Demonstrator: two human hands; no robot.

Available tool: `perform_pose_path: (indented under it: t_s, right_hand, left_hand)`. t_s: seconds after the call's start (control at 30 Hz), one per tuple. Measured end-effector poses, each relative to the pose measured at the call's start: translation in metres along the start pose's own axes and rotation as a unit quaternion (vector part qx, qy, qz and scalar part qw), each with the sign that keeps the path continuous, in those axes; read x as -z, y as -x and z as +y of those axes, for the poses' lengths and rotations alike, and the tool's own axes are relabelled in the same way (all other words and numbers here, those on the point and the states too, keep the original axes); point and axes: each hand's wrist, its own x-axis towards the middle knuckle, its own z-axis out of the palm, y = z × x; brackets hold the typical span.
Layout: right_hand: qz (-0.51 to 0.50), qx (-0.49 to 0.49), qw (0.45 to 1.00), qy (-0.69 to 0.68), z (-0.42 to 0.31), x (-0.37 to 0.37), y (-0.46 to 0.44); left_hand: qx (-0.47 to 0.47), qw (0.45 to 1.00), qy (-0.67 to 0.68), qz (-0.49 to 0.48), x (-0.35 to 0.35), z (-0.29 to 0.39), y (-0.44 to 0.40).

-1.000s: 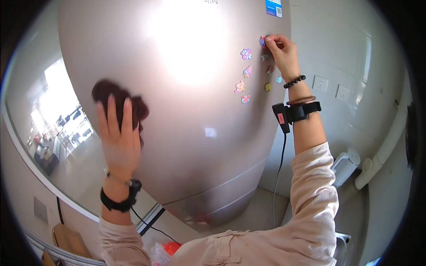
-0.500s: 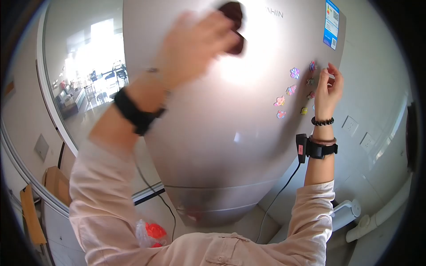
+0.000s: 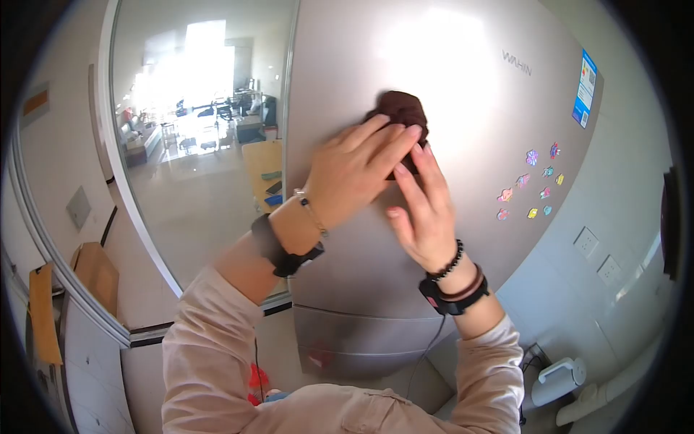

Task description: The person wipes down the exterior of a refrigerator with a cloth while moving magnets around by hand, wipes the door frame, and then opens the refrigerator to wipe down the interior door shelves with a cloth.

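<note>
A dark brown cloth (image 3: 403,108) lies bunched against the silver fridge door (image 3: 347,253), left of the bright glare. My left hand (image 3: 350,170) is on the cloth, its fingers over the lower part and pressing it to the door. Just below and to the right is my right hand (image 3: 426,220), fingers apart, its fingertips at the cloth's lower edge and close to the left fingers. Whether the right fingertips grip any cloth is hidden. Several small colourful magnets (image 3: 532,158) sit on the door's right side.
A blue and white label (image 3: 584,90) is at the door's upper right. Wall sockets (image 3: 586,242) and a white kettle (image 3: 557,381) are on the right. To the left stand a glass door (image 3: 195,188) and a cardboard box (image 3: 97,278). A red bag (image 3: 258,382) lies below.
The view has turned left. My left hand has carried the cloth up and across the door to its upper middle. My right hand has left the magnets and come over beside the cloth.
</note>
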Motion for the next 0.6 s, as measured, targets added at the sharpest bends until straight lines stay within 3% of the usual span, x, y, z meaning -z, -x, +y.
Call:
perform_pose_path:
  t_s: [0.13, 0.23, 0.3, 0.33, 0.4, 0.47, 0.5, 0.57, 0.6]
  right_hand:
    - [-0.040, -0.059, 0.997, 0.038, -0.015, -0.041, -0.024]
    - [-0.038, -0.086, 0.981, 0.168, -0.021, -0.059, -0.035]
    - [-0.009, -0.031, 0.973, 0.227, -0.011, -0.064, -0.059]
    - [0.009, -0.010, 0.970, 0.243, -0.010, -0.062, -0.080]
    - [0.037, 0.030, 0.962, 0.267, -0.003, -0.059, -0.137]
    - [0.036, 0.054, 0.942, 0.330, -0.016, -0.057, -0.178]
    - [0.043, 0.049, 0.947, 0.316, -0.016, -0.062, -0.189]
    - [0.082, 0.064, 0.945, 0.309, -0.010, -0.077, -0.208]
    - [0.042, 0.029, 0.947, 0.319, -0.018, -0.086, -0.196]
  left_hand:
    - [0.030, 0.994, 0.109, 0.000, 0.017, -0.017, 0.015]
    - [0.086, 0.988, 0.122, -0.026, 0.051, -0.040, 0.063]
    - [0.187, 0.967, 0.170, 0.009, 0.055, -0.058, 0.111]
    - [0.188, 0.964, 0.187, 0.006, 0.050, -0.063, 0.132]
    - [0.365, 0.897, 0.249, 0.034, 0.038, -0.070, 0.171]
    - [0.404, 0.863, 0.302, 0.039, 0.028, -0.068, 0.195]
    - [0.445, 0.827, 0.340, 0.047, 0.025, -0.066, 0.203]
    - [0.465, 0.807, 0.359, 0.068, 0.023, -0.061, 0.212]
    - [0.483, 0.789, 0.374, 0.058, 0.019, -0.059, 0.222]
